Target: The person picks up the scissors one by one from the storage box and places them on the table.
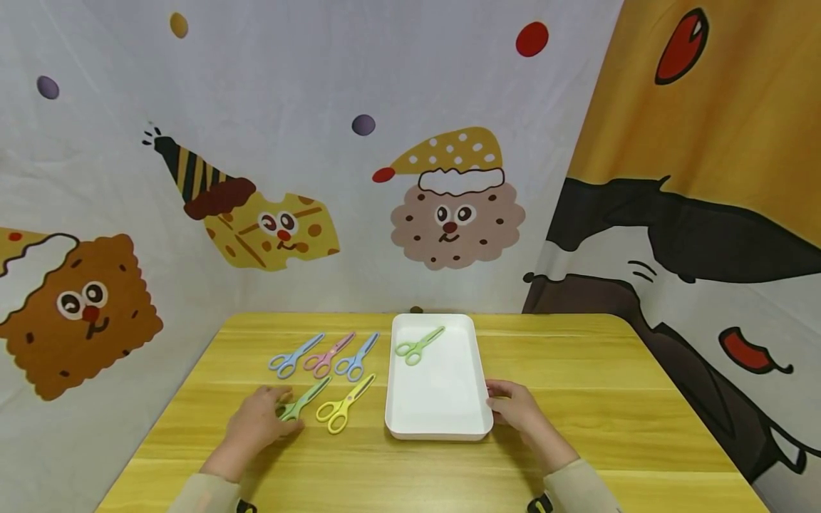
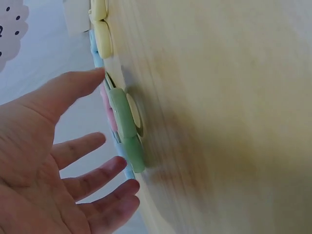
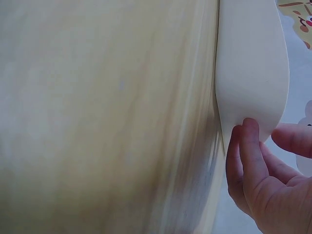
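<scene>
My left hand (image 1: 256, 420) is at the left of the table, its thumb and fingers spread around the handles of green scissors (image 1: 293, 410). In the left wrist view the green handles (image 2: 123, 114) lie on the wood between thumb and fingers, without being gripped. On the other side, my right hand (image 1: 518, 407) holds the white tray (image 1: 439, 399) near its front right corner. Its fingertips press the outer wall (image 3: 251, 73) and the thumb is at the rim. Inside the tray, toward the back left, lie other green scissors (image 1: 417, 348).
Yellow scissors (image 1: 344, 406) lie between the left hand and the tray. Behind them is a row of blue scissors (image 1: 298, 355), pink scissors (image 1: 330, 355) and more blue scissors (image 1: 359, 356). A printed curtain (image 1: 288, 85) hangs behind the wooden table (image 1: 564, 356).
</scene>
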`<state>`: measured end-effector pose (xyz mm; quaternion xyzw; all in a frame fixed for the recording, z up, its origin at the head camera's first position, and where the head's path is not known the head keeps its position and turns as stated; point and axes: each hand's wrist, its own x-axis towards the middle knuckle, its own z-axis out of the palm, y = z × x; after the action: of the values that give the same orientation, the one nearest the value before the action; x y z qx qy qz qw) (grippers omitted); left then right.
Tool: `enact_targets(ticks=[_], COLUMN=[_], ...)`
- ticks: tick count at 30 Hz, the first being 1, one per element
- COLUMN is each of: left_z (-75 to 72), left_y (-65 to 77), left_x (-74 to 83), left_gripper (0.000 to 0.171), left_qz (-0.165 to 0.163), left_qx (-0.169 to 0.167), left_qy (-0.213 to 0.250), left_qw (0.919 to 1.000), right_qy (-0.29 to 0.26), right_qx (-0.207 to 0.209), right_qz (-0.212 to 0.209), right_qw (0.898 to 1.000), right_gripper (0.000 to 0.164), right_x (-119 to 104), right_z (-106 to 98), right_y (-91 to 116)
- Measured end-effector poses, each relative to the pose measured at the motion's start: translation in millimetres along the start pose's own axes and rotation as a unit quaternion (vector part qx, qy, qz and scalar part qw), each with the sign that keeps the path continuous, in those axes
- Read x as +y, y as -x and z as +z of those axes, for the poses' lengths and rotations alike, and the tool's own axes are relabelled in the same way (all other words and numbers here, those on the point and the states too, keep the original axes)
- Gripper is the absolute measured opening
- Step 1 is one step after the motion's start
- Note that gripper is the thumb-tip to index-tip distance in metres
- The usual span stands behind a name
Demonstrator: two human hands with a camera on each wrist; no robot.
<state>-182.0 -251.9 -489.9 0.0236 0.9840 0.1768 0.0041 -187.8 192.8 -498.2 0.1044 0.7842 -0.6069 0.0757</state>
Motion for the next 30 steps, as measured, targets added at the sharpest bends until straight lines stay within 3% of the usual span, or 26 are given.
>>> enact_targets(ticks=[8, 13, 22, 30], left_z=[-0.4, 3.8, 12.3, 21.4], left_y=[-3.8, -8.2, -18.9, -30.8], left_x=[15.4, 22.1, 35.8, 57.0], left_gripper=[0.068, 0.067, 0.070, 0.072], left_qz=[0.028, 0.058, 0.057, 0.073], left_qx=[0.033, 0.065, 0.050, 0.034], left_qy=[0.010, -0.007, 0.007, 0.015], left_qw=[0.9990, 0.9962, 0.9971, 0.9967], right_qy=[-0.007, 0.003, 0.005, 0.003], right_qx=[0.000, 0.000, 0.002, 0.003], right_qz=[-0.001, -0.002, 0.004, 0.004], right_qw=[1.000, 1.000, 1.000, 1.000], right_gripper=[0.038, 0.038, 0.039, 0.039], right_x=[1.5, 1.4, 3.2, 2.7], right_z=[-0.6, -1.1, -1.3, -0.5], right_y=[0.3, 0.2, -2.1, -1.8])
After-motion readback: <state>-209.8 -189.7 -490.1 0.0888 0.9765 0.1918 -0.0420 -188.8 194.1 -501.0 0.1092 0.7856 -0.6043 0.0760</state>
